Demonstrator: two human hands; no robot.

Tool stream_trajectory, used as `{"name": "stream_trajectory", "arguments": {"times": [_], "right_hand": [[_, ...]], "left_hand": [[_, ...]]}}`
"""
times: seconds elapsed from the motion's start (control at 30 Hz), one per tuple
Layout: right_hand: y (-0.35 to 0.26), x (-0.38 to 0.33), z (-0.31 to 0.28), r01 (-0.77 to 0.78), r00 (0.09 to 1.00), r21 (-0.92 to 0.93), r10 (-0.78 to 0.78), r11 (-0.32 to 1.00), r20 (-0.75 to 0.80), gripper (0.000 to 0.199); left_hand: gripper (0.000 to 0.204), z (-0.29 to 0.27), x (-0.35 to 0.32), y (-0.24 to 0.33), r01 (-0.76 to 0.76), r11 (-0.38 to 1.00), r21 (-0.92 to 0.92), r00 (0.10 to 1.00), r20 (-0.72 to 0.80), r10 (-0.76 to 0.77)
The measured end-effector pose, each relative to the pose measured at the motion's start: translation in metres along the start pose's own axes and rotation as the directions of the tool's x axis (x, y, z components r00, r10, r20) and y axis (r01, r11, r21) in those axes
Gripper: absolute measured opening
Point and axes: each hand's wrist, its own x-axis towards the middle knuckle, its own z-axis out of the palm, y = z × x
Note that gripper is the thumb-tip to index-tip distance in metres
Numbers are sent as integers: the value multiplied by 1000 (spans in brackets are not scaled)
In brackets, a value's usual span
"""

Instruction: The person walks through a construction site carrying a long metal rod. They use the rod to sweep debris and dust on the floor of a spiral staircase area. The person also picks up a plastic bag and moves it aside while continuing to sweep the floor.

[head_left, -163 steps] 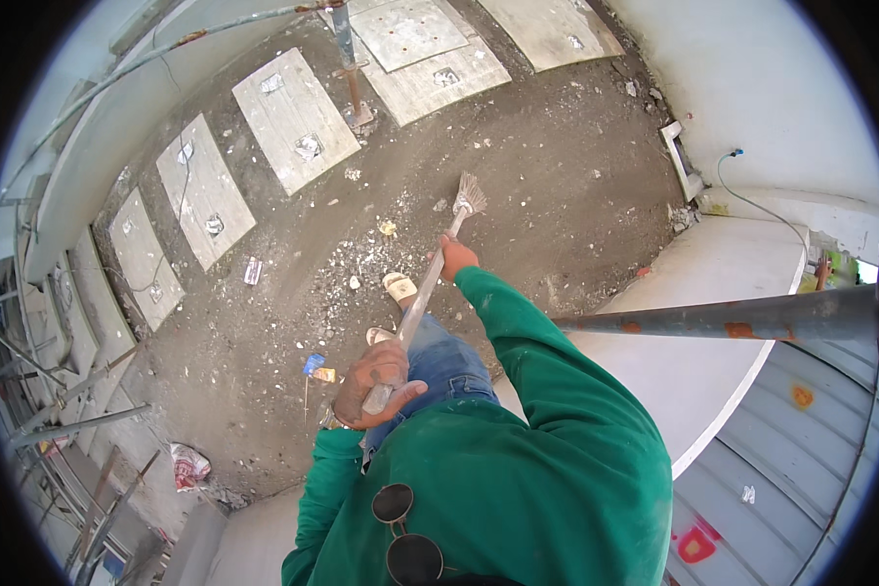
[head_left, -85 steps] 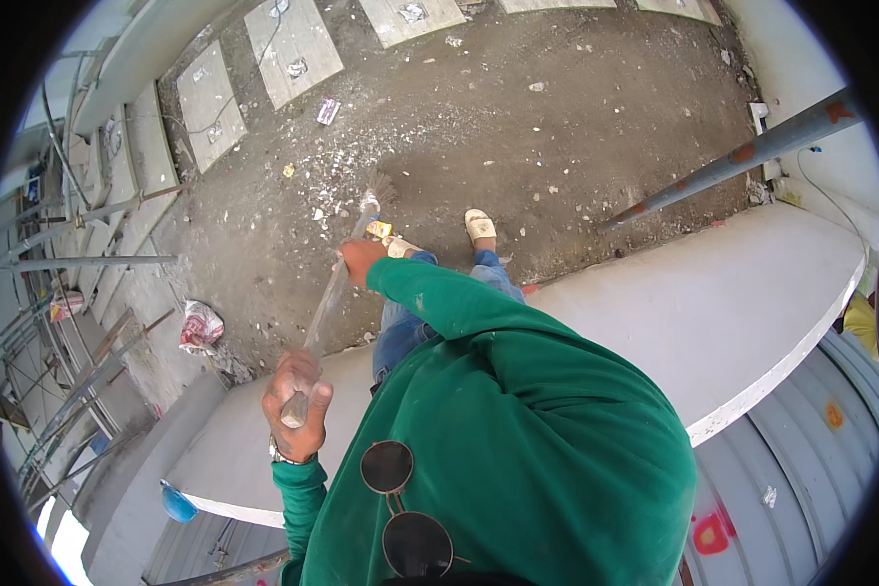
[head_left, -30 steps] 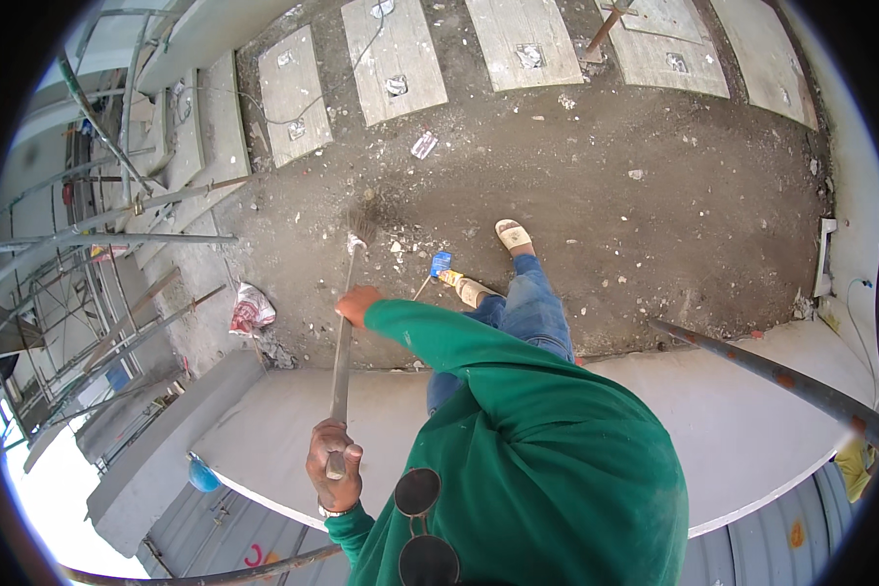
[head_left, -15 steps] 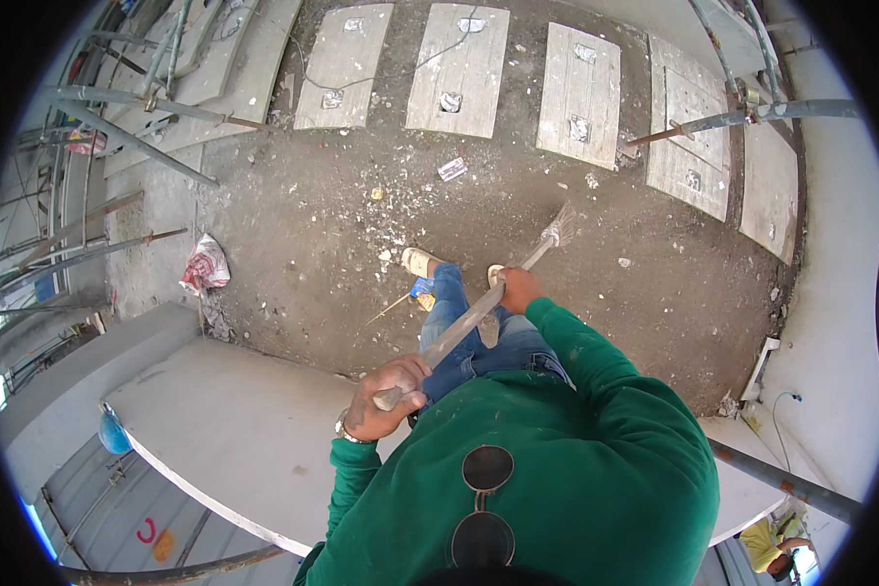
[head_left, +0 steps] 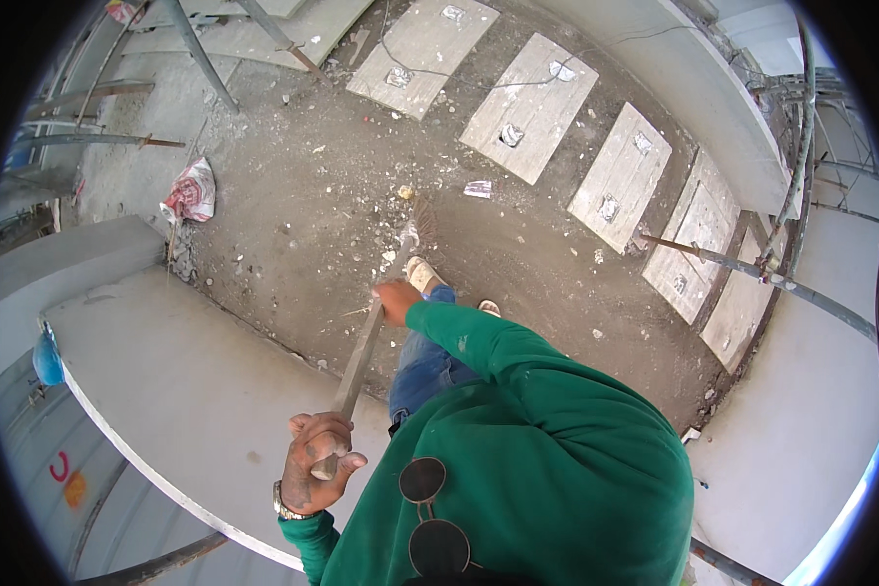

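Observation:
A long-handled broom [head_left: 361, 354] slants from lower left up toward the middle of the floor. My left hand [head_left: 318, 461] is wrapped round the butt of its wooden handle, a watch on the wrist. Farther down the handle, my right hand [head_left: 395, 302] is closed round it. The broom's brown bristles [head_left: 419, 225] meet the dusty floor just ahead of my sandal [head_left: 422, 275]. White chips and grit [head_left: 386, 234] lie scattered beside the bristles, with a yellowish lump [head_left: 405, 192] among them.
Several pale panels [head_left: 532, 105] with cut openings lie along the far side. Scaffold pipes [head_left: 816, 298] cross at right and upper left. A red and white sack [head_left: 191, 191] sits at left, near a low white ledge [head_left: 181, 361]. A small carton [head_left: 478, 188] lies ahead.
The bristle end has swung from the right over to the left, in front of my feet. Both hands keep their hold on the broom. The whole view has turned.

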Motion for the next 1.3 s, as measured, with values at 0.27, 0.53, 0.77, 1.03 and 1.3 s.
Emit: {"name": "stream_trajectory", "arguments": {"times": [0.27,0.53,0.77,1.03,1.3], "right_hand": [[-88,-27,-160,24,978,-43,-14,999,207,33],[153,-67,-117,-239,956,-279,276,930,103,27],[66,32,-61,114,993,22,-115,993,12,21],[2,-8,-250,192,966,-14,-187,981,180,25],[149,-29,-262,-51,967,-237,108,970,232,21]], "left_hand": [[52,-54,9,47,-300,925,-233,878,-448,172],[22,100,93,-50,-6,832,-555,996,-81,-47],[29,71,71,47,150,968,-202,929,-308,-208],[56,60,120,159,-179,983,-43,824,-552,126],[28,100,190,63,-163,821,-547,887,-446,-121]]}}
